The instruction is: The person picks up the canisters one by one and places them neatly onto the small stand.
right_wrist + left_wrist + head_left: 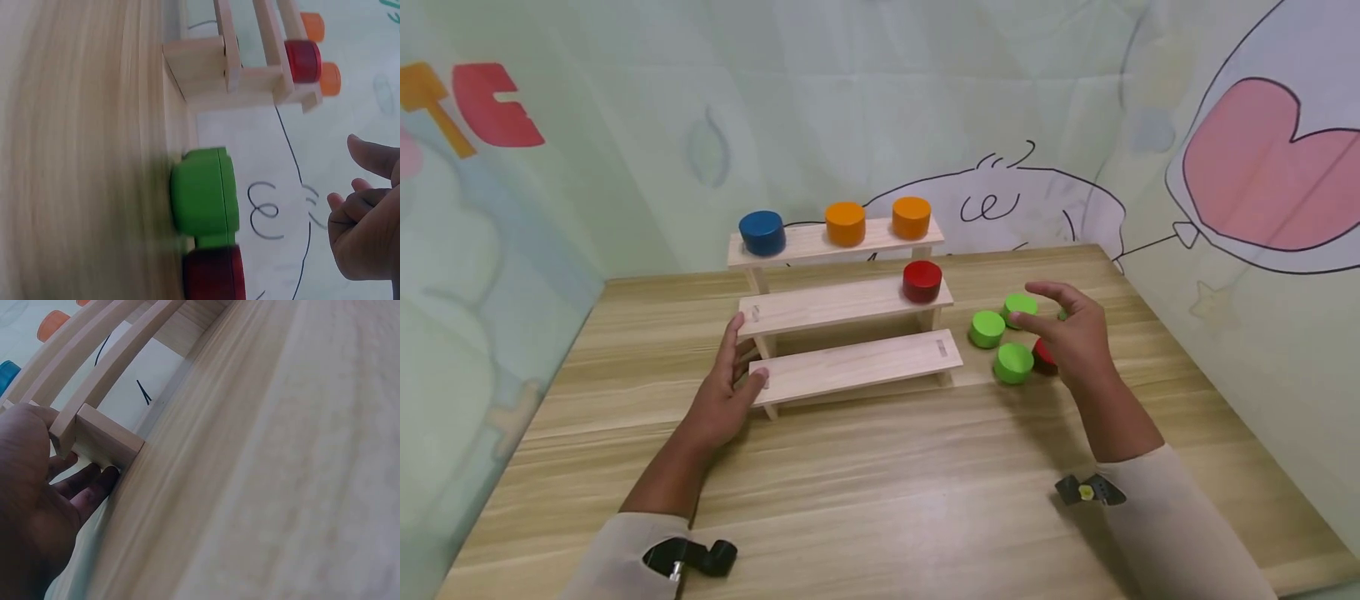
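Note:
A three-step wooden rack (857, 367) stands on the table. My left hand (722, 400) holds its left end, thumb on top of the lowest step and fingers around the side support. On the top step sit a blue round block (763, 233) and two orange round blocks (846, 224); a red round block (922, 282) is at the right end of the middle step. To the rack's right, several green round blocks (987, 330) lie grouped with another red block (1043, 357). Above that group is my right hand (1081, 337), thumb and index finger apart, with nothing between them.
The wooden tabletop (880, 508) extends in front of the rack. Behind it hangs a printed cloth (865, 108) with cartoon drawings, which continues along both sides. A dark wrist mount (692, 557) sticks out from the left sleeve, and another (1090, 490) from the right.

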A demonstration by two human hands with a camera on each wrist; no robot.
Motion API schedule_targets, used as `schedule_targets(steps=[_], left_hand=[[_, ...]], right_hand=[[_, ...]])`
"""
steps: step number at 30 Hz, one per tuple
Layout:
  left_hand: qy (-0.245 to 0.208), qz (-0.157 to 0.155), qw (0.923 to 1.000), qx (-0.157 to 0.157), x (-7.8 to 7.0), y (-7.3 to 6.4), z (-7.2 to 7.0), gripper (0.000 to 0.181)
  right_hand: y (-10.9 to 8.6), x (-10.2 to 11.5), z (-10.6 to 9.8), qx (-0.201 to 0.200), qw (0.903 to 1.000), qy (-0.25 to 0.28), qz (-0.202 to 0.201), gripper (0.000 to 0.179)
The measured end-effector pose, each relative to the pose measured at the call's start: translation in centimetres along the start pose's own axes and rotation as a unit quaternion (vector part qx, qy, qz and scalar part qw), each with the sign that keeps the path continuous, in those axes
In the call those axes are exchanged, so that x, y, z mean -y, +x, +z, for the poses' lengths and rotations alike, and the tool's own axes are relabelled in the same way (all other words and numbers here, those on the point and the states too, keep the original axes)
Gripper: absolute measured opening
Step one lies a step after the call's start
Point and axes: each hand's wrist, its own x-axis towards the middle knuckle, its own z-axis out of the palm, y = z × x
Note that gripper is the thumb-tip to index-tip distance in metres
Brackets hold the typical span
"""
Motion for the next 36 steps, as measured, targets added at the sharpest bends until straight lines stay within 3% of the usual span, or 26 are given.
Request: schedule_targets(steps=[9,15,20,25,30,36], left_hand=[[-0.003,-0.001,1.0,-0.002,0.3,-0.3,0.2,0.087],[-0.009,0.002,1.0,-0.002,0.3,-0.4,0.6,0.086],[0.003,0.0,1.0,0.001,0.0,-0.1,0.3,0.087],[-0.002,0.008,1.0,0.002,0.0,0.2,0.1,0.087],[0.001,0.007,1.0,-0.001,0.1,0.2,0.0,0.088],[0.003,0.005,1.0,-0.001,0.0,0.0,0.0,0.087]], right_hand=[[-0.1,-2.0,-2.8,-0.012,0.9993,0.011,0.034,0.05],[-0.1,-2.9,-4.1,0.001,0.9983,0.051,0.03,0.034],[0.1,-3.7,-4.4,0.047,0.9977,0.006,0.049,0.033],[0.5,-4.1,-4.2,0.07,0.9944,-0.037,0.069,0.047],[1.0,-5.0,-4.5,0.092,0.9913,-0.089,0.031,0.063],[2.0,-6.6,-6.5,0.144,0.9816,-0.123,-0.024,0.057]])
